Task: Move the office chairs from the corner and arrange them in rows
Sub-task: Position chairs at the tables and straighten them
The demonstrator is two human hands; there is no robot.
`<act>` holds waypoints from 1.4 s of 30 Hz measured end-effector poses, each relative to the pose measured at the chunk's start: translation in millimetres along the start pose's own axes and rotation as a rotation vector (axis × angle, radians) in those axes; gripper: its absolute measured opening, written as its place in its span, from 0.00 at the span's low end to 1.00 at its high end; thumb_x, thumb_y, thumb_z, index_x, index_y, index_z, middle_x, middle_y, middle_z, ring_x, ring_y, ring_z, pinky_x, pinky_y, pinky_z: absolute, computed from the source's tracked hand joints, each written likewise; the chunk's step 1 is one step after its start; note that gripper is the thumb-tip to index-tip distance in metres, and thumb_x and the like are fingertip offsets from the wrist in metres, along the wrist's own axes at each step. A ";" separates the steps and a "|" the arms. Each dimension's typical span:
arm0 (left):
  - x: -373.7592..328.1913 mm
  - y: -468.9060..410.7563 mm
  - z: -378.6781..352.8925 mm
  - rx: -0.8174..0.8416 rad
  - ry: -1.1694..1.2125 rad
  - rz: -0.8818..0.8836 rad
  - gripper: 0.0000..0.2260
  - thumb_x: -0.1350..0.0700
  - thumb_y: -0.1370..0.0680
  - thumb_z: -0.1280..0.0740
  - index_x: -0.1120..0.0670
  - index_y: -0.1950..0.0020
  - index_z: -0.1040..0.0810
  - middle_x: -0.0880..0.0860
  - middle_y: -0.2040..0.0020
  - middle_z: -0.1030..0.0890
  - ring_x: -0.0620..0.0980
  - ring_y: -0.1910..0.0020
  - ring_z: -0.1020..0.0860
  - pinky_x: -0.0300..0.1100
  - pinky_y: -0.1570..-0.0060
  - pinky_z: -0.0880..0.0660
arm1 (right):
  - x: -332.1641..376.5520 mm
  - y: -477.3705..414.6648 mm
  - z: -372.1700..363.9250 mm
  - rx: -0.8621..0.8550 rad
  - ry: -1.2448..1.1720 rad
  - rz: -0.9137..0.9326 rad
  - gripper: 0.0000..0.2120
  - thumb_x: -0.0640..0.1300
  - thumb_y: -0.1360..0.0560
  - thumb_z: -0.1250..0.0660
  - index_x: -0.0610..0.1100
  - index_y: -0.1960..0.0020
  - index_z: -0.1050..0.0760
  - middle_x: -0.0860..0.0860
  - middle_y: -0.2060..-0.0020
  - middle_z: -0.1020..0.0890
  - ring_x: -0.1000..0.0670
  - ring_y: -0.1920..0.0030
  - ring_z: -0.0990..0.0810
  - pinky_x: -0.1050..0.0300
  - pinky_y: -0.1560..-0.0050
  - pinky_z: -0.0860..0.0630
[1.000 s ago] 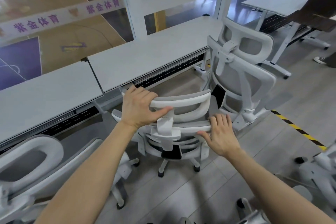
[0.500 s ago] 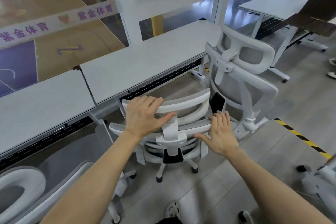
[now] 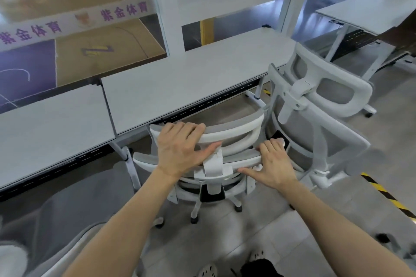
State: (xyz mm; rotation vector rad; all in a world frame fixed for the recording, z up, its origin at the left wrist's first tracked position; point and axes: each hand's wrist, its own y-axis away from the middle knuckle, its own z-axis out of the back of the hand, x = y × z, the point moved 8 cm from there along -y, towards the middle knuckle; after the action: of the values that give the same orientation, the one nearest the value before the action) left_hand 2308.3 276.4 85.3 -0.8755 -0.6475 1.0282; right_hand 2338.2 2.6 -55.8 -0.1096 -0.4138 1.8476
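Observation:
A white office chair with grey mesh (image 3: 236, 129) stands in front of me, its back toward me and its seat under the grey desk (image 3: 180, 83). My left hand (image 3: 180, 148) grips its headrest, fingers over the top and thumb along the lower edge. My right hand (image 3: 272, 162) rests flat on the top rim of the backrest, fingers straight. A second matching chair (image 3: 315, 105) stands close on the right, almost touching. A third chair (image 3: 13, 256) shows partly at the lower left corner.
Another grey desk (image 3: 45, 123) adjoins on the left, along a glass wall. A further desk (image 3: 369, 11) stands at the back right. Yellow-black floor tape (image 3: 387, 195) runs on the right. A dark caster (image 3: 382, 237) sits at the lower right. My shoes (image 3: 256, 256) are below.
I have stepped forward with the chair, which has rolled closer under the desk. The left chair has slid toward the lower left corner. Both hands stay on the chair.

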 end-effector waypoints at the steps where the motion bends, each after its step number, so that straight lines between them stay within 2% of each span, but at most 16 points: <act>1: -0.4 -1.7 -1.8 -0.002 -0.011 -0.001 0.23 0.32 0.23 0.23 0.53 0.53 0.13 0.50 0.59 0.15 0.53 0.61 0.18 0.50 0.61 0.24 | -3.4 -4.3 -1.1 -0.009 -0.017 0.016 0.44 0.86 0.31 0.36 0.43 0.50 0.24 0.50 0.55 0.25 0.44 0.48 0.25 0.43 0.33 0.26; 4: -6.8 -7.0 -5.7 -0.002 -0.043 0.006 0.24 0.31 0.24 0.23 0.54 0.54 0.13 0.50 0.59 0.15 0.53 0.62 0.18 0.49 0.61 0.24 | -15.3 -13.8 -6.3 -0.082 -0.102 0.069 0.43 0.84 0.32 0.31 0.42 0.51 0.22 0.50 0.57 0.23 0.43 0.51 0.23 0.44 0.38 0.25; 8: -27.6 -10.4 -10.8 -0.003 -0.137 0.048 0.25 0.31 0.24 0.22 0.54 0.55 0.14 0.50 0.59 0.15 0.53 0.63 0.18 0.50 0.62 0.24 | -36.4 -23.3 -9.1 -0.154 -0.206 0.139 0.40 0.80 0.32 0.26 0.41 0.50 0.19 0.48 0.56 0.20 0.42 0.50 0.21 0.44 0.39 0.26; 14: -65.4 -18.5 -18.4 0.043 -0.258 0.140 0.25 0.31 0.24 0.23 0.55 0.53 0.13 0.50 0.56 0.14 0.53 0.59 0.17 0.50 0.58 0.24 | -69.1 -45.0 -11.9 -0.087 -0.224 0.246 0.42 0.82 0.29 0.32 0.42 0.47 0.18 0.47 0.53 0.18 0.41 0.48 0.21 0.42 0.39 0.25; 19: -84.8 -17.1 -24.5 0.121 -0.310 0.239 0.25 0.31 0.21 0.26 0.55 0.49 0.13 0.51 0.53 0.15 0.55 0.55 0.17 0.53 0.51 0.23 | -81.1 -52.7 -15.9 -0.018 -0.184 0.329 0.41 0.82 0.27 0.34 0.43 0.45 0.18 0.49 0.51 0.19 0.42 0.47 0.22 0.39 0.31 0.28; 26: -100.9 -9.6 -11.8 0.160 -0.299 0.265 0.25 0.32 0.19 0.28 0.55 0.48 0.14 0.53 0.55 0.17 0.56 0.57 0.20 0.55 0.53 0.24 | -80.0 -29.2 -4.6 -0.087 -0.240 0.354 0.38 0.79 0.28 0.29 0.42 0.48 0.19 0.49 0.54 0.19 0.41 0.48 0.22 0.40 0.33 0.28; 36: -130.0 7.2 13.2 0.123 -0.292 0.274 0.25 0.31 0.20 0.27 0.54 0.48 0.15 0.52 0.55 0.17 0.55 0.57 0.21 0.53 0.54 0.26 | -88.0 4.9 3.6 -0.041 -0.253 0.357 0.39 0.81 0.27 0.34 0.44 0.46 0.19 0.51 0.52 0.21 0.43 0.46 0.24 0.42 0.36 0.28; 42: -134.8 4.1 13.1 0.098 -0.289 0.285 0.25 0.32 0.20 0.27 0.55 0.49 0.14 0.52 0.55 0.17 0.56 0.57 0.21 0.54 0.54 0.24 | -91.4 1.1 3.4 -0.034 -0.261 0.375 0.39 0.81 0.27 0.33 0.45 0.44 0.19 0.50 0.51 0.20 0.43 0.44 0.23 0.42 0.35 0.28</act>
State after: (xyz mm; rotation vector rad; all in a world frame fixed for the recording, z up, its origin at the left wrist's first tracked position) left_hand 2243.3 157.6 80.4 -0.7523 -0.7197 1.4499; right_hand 2365.1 -84.3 -65.2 0.0350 -0.6399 2.2344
